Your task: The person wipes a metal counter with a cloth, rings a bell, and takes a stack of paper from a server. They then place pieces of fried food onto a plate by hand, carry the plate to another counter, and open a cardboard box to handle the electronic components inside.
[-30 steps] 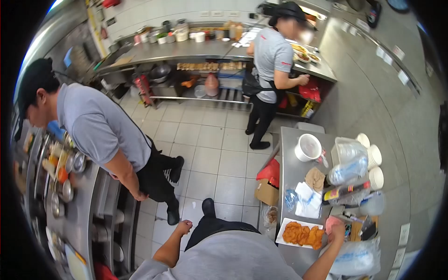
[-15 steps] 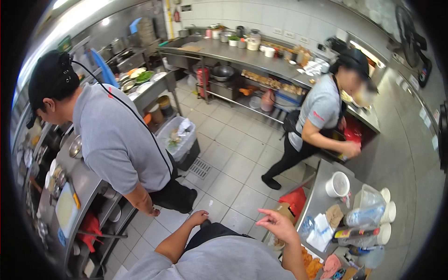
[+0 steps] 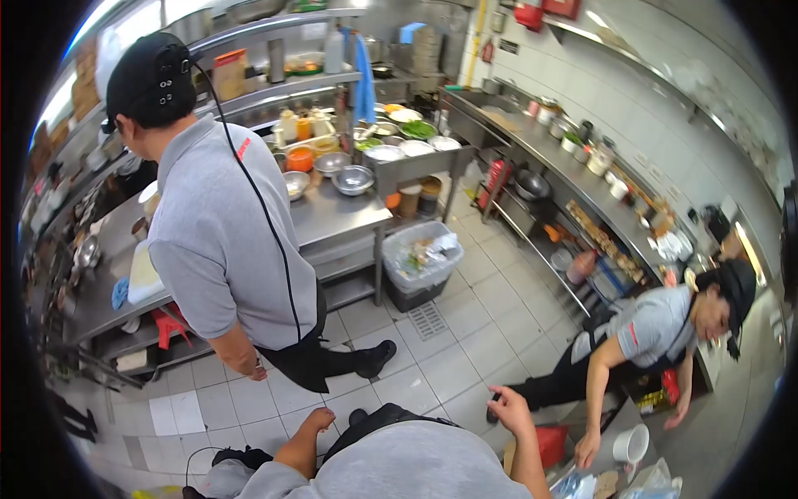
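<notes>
Tiled floor (image 3: 274, 395) spreads through the kitchen in your head view, with a steel counter (image 3: 332, 213) on the left and a waste bin (image 3: 416, 293) at its end. Your left hand (image 3: 316, 420) hangs just beside your dark trousers (image 3: 386, 420), fingers loosely curled; you cannot tell whether anything sits inside. Your right hand (image 3: 512, 409) is raised and half open, fingers apart, empty. Near it, below and to the right, is a red bag (image 3: 551, 445); farther right, a white tub (image 3: 631, 444) stands tilted in view. One co-worker (image 3: 648, 324) leans there, a lowered hand (image 3: 588, 449) between bag and tub. Another co-worker (image 3: 220, 233) stands at the left counter, back turned.
</notes>
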A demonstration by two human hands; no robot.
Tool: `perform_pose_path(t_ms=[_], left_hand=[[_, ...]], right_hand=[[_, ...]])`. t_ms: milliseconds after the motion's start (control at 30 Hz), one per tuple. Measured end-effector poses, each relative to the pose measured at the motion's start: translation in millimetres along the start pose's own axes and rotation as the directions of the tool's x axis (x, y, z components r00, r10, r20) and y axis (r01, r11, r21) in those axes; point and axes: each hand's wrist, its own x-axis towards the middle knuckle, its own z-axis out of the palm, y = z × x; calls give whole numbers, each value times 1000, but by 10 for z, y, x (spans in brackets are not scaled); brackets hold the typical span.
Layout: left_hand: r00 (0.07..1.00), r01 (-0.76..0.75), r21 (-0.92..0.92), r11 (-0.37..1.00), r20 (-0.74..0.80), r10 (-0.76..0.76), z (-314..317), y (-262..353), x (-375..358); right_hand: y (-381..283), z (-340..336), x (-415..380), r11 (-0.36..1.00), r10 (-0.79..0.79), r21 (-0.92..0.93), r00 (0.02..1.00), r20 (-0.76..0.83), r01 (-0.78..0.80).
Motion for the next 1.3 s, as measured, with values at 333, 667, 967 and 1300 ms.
perform_pose_path(t_ms=[333, 667, 967, 1300], left_hand=[[993, -10, -398, 917, -113, -39, -646, -512, -101], [953, 99, -456, 884, -212, -216, -515, -1596, -407], [928, -69, -22, 997, -368, 56, -479, -1633, -208], [771, -177, -790, 587, -482, -416, -2193, 85, 588]], right_hand=[[410, 1621, 1458, 961, 128, -274, 934, 333, -34], [-202, 2746, 2694, 905, -128, -297, 862, 491, 304], [-652, 3225, 4167, 992, 27, -105, 677, 735, 74], [-1405, 3590, 5951, 880, 440, -471, 472, 764, -59]])
